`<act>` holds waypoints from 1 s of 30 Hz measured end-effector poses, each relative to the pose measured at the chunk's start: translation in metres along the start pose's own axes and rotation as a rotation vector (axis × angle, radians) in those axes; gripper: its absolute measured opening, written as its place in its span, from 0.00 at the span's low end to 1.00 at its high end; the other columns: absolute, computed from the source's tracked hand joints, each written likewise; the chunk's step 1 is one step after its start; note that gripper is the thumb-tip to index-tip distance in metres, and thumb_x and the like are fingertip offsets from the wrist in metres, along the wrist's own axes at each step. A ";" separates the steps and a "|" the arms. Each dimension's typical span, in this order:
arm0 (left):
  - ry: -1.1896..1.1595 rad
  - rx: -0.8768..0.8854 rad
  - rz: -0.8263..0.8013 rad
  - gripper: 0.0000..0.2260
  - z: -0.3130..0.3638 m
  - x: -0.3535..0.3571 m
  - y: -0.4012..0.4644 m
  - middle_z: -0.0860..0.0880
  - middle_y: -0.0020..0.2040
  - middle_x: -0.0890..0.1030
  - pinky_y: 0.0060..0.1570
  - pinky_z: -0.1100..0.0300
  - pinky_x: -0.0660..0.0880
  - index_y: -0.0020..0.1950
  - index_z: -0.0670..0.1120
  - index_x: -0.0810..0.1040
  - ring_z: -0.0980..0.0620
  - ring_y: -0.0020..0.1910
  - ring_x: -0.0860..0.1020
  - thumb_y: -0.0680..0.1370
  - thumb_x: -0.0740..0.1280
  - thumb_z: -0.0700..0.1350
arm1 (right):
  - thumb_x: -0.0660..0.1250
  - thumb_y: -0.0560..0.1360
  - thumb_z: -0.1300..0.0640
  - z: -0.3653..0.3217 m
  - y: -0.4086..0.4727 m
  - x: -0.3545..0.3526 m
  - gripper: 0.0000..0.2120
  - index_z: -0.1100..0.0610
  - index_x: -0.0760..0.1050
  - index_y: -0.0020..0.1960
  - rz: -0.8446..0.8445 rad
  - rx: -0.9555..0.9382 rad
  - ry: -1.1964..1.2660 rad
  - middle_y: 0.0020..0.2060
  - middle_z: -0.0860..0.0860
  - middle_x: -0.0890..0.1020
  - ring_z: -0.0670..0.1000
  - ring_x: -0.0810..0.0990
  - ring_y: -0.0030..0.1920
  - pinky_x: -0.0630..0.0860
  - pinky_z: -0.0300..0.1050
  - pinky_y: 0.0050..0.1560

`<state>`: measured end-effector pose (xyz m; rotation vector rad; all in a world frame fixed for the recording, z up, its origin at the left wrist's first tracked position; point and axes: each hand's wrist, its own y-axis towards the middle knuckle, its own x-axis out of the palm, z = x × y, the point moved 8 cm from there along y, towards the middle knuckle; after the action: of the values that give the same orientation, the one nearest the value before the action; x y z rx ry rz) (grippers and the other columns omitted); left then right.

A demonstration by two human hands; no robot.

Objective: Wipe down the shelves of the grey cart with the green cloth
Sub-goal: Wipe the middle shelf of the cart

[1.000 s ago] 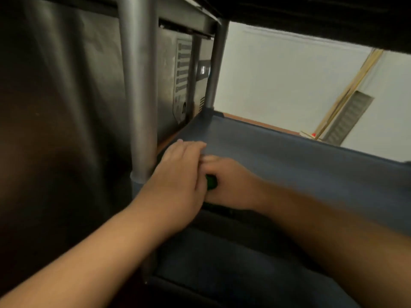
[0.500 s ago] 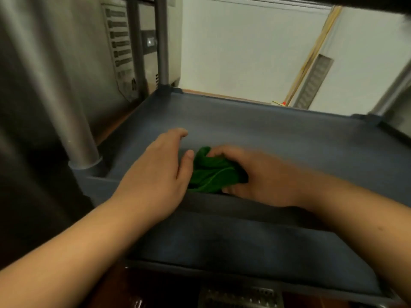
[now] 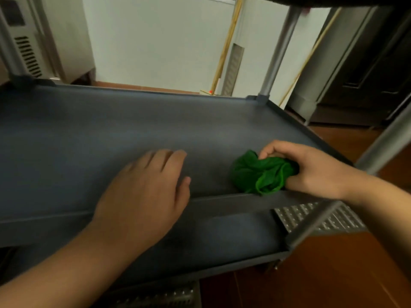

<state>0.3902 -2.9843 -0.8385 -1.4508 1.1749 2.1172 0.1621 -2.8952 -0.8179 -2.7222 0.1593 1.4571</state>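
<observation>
Grey cart (image 3: 222, 238), seen from close above its middle shelf (image 3: 111, 130). Shelf surface is dark blue-grey, with a low raised lip along the near edge and along the far edge.

Right hand (image 3: 311, 167): fingers curled round a bunched green cloth (image 3: 260, 174), thumb underneath, knuckles up. Cloth is crumpled into a wad and sits on the shelf at its near right part, pressed right up against the near lip. A fold of it sticks out to the left of the hand.

Left hand (image 3: 146, 196): palm down, fingers straight and close together, lying flat over the near lip with the fingertips on the shelf surface. It holds nothing. Well apart from the cloth, to its left. The picture is a little blurred here.

Metal posts at the cart's corners: one at the far right corner (image 3: 280, 47), another slanting across the near right (image 3: 378, 152). The edge of the shelf above shows dark along the top of the view.

Below the middle shelf, the lower shelf of the cart runs across the foreground. Perforated metal grating (image 3: 311, 216) shows beneath, to the right.

Beyond the cart: pale wall (image 3: 155, 36), reddish-brown floor (image 3: 333, 274), two wooden poles (image 3: 226, 43) leaning at the wall, a vented steel appliance (image 3: 29, 54) at far left, dark cabinet (image 3: 378, 63) at far right.
</observation>
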 end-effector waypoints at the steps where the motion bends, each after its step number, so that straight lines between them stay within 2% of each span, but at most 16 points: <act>1: 0.046 0.006 -0.001 0.18 0.004 0.002 0.002 0.47 0.55 0.79 0.46 0.51 0.74 0.65 0.46 0.71 0.46 0.52 0.77 0.78 0.58 0.51 | 0.66 0.62 0.64 0.010 -0.004 -0.005 0.24 0.47 0.76 0.55 0.039 0.001 0.012 0.49 0.45 0.84 0.48 0.82 0.49 0.76 0.50 0.52; 4: 0.076 -0.030 -0.015 0.18 0.003 0.005 0.007 0.45 0.51 0.80 0.39 0.52 0.74 0.63 0.44 0.72 0.43 0.47 0.78 0.76 0.59 0.51 | 0.65 0.61 0.63 0.023 -0.005 -0.008 0.24 0.46 0.77 0.54 0.084 -0.020 0.017 0.47 0.45 0.83 0.48 0.82 0.47 0.75 0.45 0.48; 6: 0.075 -0.079 -0.026 0.17 -0.003 0.006 0.010 0.44 0.51 0.80 0.35 0.54 0.69 0.64 0.44 0.72 0.42 0.45 0.79 0.77 0.60 0.50 | 0.65 0.61 0.63 0.025 0.002 -0.007 0.23 0.47 0.77 0.54 0.092 -0.039 0.027 0.46 0.45 0.83 0.48 0.82 0.45 0.75 0.43 0.47; 8: 0.024 -0.146 -0.050 0.20 -0.016 0.010 0.014 0.42 0.51 0.79 0.38 0.53 0.68 0.66 0.44 0.70 0.40 0.47 0.78 0.76 0.63 0.50 | 0.66 0.62 0.65 0.031 0.005 -0.011 0.23 0.47 0.78 0.53 0.111 -0.035 0.005 0.45 0.46 0.83 0.49 0.81 0.44 0.75 0.46 0.47; 11: -0.057 -0.173 -0.067 0.24 -0.029 0.017 0.018 0.41 0.55 0.77 0.53 0.50 0.71 0.70 0.46 0.65 0.42 0.55 0.75 0.75 0.64 0.50 | 0.67 0.65 0.74 0.058 -0.003 -0.028 0.26 0.46 0.78 0.52 0.179 0.013 -0.058 0.45 0.48 0.83 0.51 0.81 0.46 0.77 0.55 0.51; 13: -0.089 -0.195 -0.078 0.26 -0.036 0.023 0.019 0.42 0.53 0.76 0.53 0.49 0.71 0.71 0.47 0.64 0.42 0.55 0.75 0.75 0.64 0.51 | 0.67 0.66 0.76 0.076 -0.014 -0.041 0.28 0.44 0.77 0.51 0.237 0.062 -0.108 0.45 0.49 0.83 0.54 0.81 0.48 0.77 0.60 0.52; 17: -0.186 -0.218 -0.033 0.26 -0.042 0.035 0.020 0.38 0.55 0.77 0.52 0.44 0.73 0.70 0.50 0.64 0.37 0.52 0.76 0.73 0.65 0.50 | 0.67 0.66 0.76 0.083 -0.026 -0.047 0.24 0.49 0.77 0.49 0.336 0.061 -0.105 0.42 0.49 0.82 0.55 0.80 0.45 0.76 0.57 0.48; 20: -0.201 -0.191 0.015 0.25 -0.043 0.036 0.019 0.38 0.56 0.76 0.53 0.42 0.75 0.69 0.50 0.64 0.36 0.53 0.76 0.74 0.66 0.49 | 0.64 0.63 0.77 0.069 -0.022 -0.035 0.25 0.49 0.77 0.48 0.347 0.029 -0.102 0.40 0.49 0.81 0.55 0.79 0.41 0.76 0.56 0.44; 23: -0.184 -0.176 0.060 0.24 -0.050 0.028 0.013 0.42 0.58 0.74 0.53 0.41 0.75 0.69 0.50 0.64 0.37 0.55 0.74 0.74 0.66 0.50 | 0.61 0.62 0.71 0.038 -0.015 -0.018 0.22 0.51 0.77 0.49 0.338 -0.017 -0.064 0.39 0.49 0.81 0.48 0.78 0.38 0.73 0.49 0.40; 30: -0.108 -0.144 0.026 0.23 -0.074 0.002 -0.001 0.42 0.63 0.73 0.55 0.44 0.75 0.69 0.49 0.65 0.40 0.59 0.73 0.76 0.59 0.54 | 0.60 0.62 0.63 -0.059 0.018 0.053 0.24 0.48 0.75 0.56 0.248 -0.104 -0.099 0.41 0.47 0.82 0.49 0.80 0.40 0.75 0.46 0.42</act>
<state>0.4361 -3.0407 -0.8513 -1.3667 1.0262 2.3082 0.2376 -2.9217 -0.8293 -2.7857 0.4438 1.7035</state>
